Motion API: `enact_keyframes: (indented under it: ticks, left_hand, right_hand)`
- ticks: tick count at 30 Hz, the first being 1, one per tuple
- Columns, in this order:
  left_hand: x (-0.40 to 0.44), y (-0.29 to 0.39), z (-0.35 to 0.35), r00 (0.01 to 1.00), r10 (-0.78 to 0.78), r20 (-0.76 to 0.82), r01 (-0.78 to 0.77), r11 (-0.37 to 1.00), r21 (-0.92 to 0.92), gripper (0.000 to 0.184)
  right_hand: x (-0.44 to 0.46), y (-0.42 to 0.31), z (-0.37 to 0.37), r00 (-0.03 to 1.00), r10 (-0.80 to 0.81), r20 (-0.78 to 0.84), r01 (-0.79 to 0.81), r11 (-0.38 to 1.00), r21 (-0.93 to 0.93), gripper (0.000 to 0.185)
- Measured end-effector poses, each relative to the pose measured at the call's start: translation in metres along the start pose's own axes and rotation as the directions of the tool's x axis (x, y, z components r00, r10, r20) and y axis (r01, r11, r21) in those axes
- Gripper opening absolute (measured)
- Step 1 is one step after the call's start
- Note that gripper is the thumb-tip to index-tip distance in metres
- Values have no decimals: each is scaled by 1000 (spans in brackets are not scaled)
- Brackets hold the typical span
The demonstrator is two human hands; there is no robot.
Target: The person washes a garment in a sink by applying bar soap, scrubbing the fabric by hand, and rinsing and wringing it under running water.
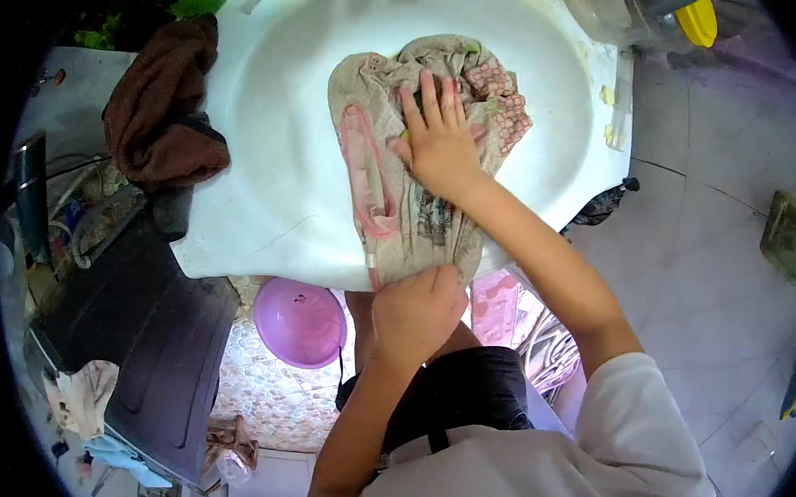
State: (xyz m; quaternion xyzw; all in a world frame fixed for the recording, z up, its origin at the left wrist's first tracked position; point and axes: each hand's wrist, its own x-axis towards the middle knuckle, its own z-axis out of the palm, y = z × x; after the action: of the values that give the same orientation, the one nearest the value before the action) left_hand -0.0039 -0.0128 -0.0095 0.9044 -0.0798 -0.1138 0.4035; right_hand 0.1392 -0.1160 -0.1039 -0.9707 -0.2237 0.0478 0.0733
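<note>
A wet beige garment point(376, 83) with pink trim, a pink checked patch and a dark print lies bunched in the white sink point(276, 156). Its lower end hangs over the front rim. There my left hand point(417, 315) is closed on the fabric, knuckles up. My right hand point(442, 147) lies flat on the upper part of the garment, fingers spread and pressing on the folds. A small yellow-green spot shows by the right thumb, too small to name. What lies under the right palm is hidden.
A brown towel point(161, 108) drapes over the sink's left edge. Below stands a purple basin point(299, 326), beside a black cabinet point(133, 343). Something yellow point(697, 19) sticks out at top right. A black bag point(601, 204) hangs by the sink's right corner.
</note>
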Motion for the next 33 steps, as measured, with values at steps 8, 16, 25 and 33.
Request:
enact_keyframes:
  ticks: [8, 16, 25, 33]
  left_hand:
    - [-1, 0, 4, 999, 21, -33, -20, 999, 35, 14]
    - [0, -1, 5, 998, 22, -57, -20, 999, 33, 14]
    - [2, 2, 0, 1000, 6, -12, -6, 1000, 12, 14]
    - [1, 0, -1, 1000, -3, 24, 3, 1000, -12, 15]
  right_hand:
    - [-30, -14, -32, 984, -79, 159, 26, 951, 308, 55]
    - [-9, -6, -19, 997, -41, 65, 16, 939, 342, 33]
    - [-2, 13, -27, 992, 29, 124, -113, 655, 747, 11]
    - [23, 3, -35, 964, 186, 188, -254, 848, 465, 20]
